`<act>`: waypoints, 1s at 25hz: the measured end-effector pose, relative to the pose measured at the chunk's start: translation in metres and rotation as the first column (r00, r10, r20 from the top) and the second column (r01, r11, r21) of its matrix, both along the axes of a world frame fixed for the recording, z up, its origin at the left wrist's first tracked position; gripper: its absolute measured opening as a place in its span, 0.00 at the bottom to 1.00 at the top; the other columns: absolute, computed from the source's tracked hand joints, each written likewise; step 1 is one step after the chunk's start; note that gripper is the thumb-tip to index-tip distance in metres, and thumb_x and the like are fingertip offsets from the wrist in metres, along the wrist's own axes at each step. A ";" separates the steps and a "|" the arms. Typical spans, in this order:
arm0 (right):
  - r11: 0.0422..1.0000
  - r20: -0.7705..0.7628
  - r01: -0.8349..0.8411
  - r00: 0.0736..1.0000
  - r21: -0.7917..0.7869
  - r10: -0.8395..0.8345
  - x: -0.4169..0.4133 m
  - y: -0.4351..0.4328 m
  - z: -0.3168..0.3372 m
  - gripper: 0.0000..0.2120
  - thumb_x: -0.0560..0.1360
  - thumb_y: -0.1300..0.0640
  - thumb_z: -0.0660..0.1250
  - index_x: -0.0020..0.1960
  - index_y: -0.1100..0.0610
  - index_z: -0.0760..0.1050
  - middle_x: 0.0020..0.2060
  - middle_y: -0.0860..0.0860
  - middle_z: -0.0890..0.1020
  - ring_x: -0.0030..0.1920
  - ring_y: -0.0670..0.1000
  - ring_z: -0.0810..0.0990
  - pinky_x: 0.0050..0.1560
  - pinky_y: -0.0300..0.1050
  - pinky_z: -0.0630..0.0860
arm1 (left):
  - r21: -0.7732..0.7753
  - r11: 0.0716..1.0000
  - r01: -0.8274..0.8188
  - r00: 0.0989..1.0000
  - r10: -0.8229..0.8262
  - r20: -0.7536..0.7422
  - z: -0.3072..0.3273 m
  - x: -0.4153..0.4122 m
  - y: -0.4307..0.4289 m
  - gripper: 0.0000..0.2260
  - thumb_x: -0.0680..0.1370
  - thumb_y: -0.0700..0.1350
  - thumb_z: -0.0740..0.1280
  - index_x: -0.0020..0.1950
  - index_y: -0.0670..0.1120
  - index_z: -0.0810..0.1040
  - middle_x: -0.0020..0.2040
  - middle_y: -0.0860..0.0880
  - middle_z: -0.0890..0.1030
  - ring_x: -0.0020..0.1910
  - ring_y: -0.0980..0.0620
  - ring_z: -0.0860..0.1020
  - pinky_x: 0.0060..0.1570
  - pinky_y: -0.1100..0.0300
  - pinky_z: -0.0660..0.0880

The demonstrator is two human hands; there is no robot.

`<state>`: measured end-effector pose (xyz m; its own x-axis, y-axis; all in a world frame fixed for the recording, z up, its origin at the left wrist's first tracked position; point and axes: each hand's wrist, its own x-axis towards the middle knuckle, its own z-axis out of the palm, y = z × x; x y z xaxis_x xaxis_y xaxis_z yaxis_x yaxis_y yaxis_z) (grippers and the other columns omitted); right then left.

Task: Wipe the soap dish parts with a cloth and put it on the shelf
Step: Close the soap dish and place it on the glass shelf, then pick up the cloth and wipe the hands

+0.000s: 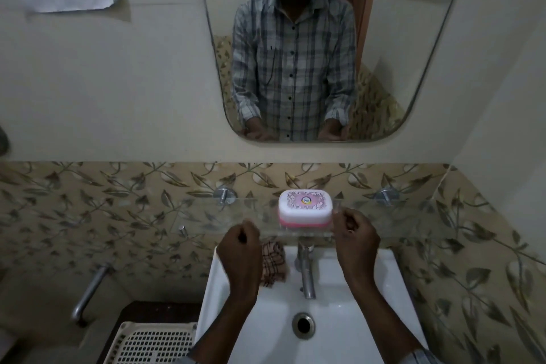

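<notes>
A white soap dish (305, 208) with a pink base and a patterned lid stands closed on the glass shelf (206, 216) above the sink. My left hand (240, 251) is curled in a loose fist below the shelf's front edge, left of the dish, holding nothing. My right hand (356, 233) is also curled, just right of the dish, with its fingertips near the dish's side; no contact shows. A brown checked cloth (273, 263) lies bunched on the sink's back rim, between my left hand and the tap.
A white sink (339, 334) with a chrome tap (305, 269) and a drain (303, 324) sits below the shelf. A mirror (325, 38) hangs above. A white perforated basket (150, 343) and a metal pipe (88, 292) are at lower left.
</notes>
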<state>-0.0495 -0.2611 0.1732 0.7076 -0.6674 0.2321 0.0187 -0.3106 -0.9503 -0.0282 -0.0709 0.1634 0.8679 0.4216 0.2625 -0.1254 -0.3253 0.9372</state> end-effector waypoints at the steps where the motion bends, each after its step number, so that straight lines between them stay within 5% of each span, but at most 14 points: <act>1: 1.000 0.035 -0.021 0.999 0.004 0.021 -0.009 0.005 -0.009 0.11 0.75 0.46 0.66 0.41 0.52 0.80 0.32 0.47 0.81 0.33 0.44 0.78 0.34 0.42 0.74 | 0.013 1.000 -0.006 0.999 0.007 -0.039 -0.024 -0.010 0.012 0.19 0.79 0.50 0.61 0.28 0.48 0.71 0.23 0.52 0.72 0.25 0.55 0.72 0.25 0.68 0.62; 5: 0.974 0.081 -0.201 0.974 -0.105 0.210 -0.028 0.037 -0.044 0.11 0.74 0.49 0.66 0.35 0.53 0.74 0.28 0.46 0.77 0.29 0.39 0.73 0.31 0.37 0.71 | 0.292 0.923 0.252 0.933 -0.152 -0.326 -0.110 -0.016 0.042 0.10 0.79 0.43 0.66 0.39 0.43 0.80 0.37 0.48 0.81 0.38 0.52 0.80 0.38 0.55 0.75; 9: 0.794 -0.222 -0.532 0.846 -0.294 0.485 -0.030 0.069 -0.081 0.06 0.76 0.61 0.68 0.42 0.56 0.82 0.34 0.48 0.81 0.34 0.46 0.79 0.36 0.48 0.80 | 0.404 0.749 0.525 0.825 -0.333 -0.456 -0.132 0.016 0.040 0.12 0.80 0.43 0.60 0.60 0.44 0.79 0.59 0.47 0.80 0.59 0.46 0.78 0.57 0.52 0.77; 12: 0.727 -0.342 -0.609 0.788 -0.316 0.511 -0.036 0.074 -0.102 0.08 0.76 0.65 0.67 0.51 0.59 0.84 0.41 0.50 0.82 0.40 0.46 0.80 0.43 0.46 0.81 | 0.569 0.492 0.659 0.750 -0.369 -0.549 -0.145 0.043 0.038 0.13 0.80 0.43 0.58 0.62 0.46 0.77 0.61 0.46 0.78 0.59 0.46 0.78 0.55 0.53 0.78; 18: 0.769 -0.514 -0.608 0.732 -0.197 0.448 -0.049 0.059 -0.121 0.09 0.75 0.64 0.68 0.54 0.59 0.82 0.47 0.52 0.83 0.45 0.47 0.83 0.50 0.43 0.79 | 0.669 0.230 0.707 0.702 -0.347 -0.622 -0.171 0.057 0.046 0.23 0.74 0.43 0.64 0.69 0.44 0.70 0.68 0.45 0.70 0.62 0.45 0.72 0.55 0.51 0.77; 22: 0.802 -0.651 -0.597 0.607 0.006 0.456 -0.042 0.068 -0.128 0.06 0.76 0.60 0.68 0.50 0.62 0.81 0.46 0.54 0.83 0.47 0.49 0.81 0.50 0.42 0.77 | 0.702 0.299 0.646 0.762 -0.309 -0.570 -0.174 0.056 0.039 0.17 0.79 0.44 0.61 0.67 0.46 0.72 0.65 0.47 0.74 0.61 0.47 0.74 0.56 0.55 0.75; 25: 0.780 -0.591 -0.276 0.526 0.562 0.612 -0.033 0.078 -0.121 0.13 0.75 0.49 0.67 0.42 0.60 0.74 0.31 0.56 0.75 0.32 0.52 0.75 0.37 0.43 0.72 | 0.542 0.610 0.578 0.812 -0.360 -0.460 -0.159 0.048 0.039 0.10 0.76 0.46 0.67 0.55 0.44 0.74 0.52 0.46 0.78 0.52 0.46 0.76 0.46 0.56 0.74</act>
<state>-0.0829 -0.1833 0.0517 0.7431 -0.1182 -0.6587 -0.6690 -0.1057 -0.7357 0.0198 -0.0315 0.0045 0.9705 -0.2406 0.0136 -0.2096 -0.8150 0.5402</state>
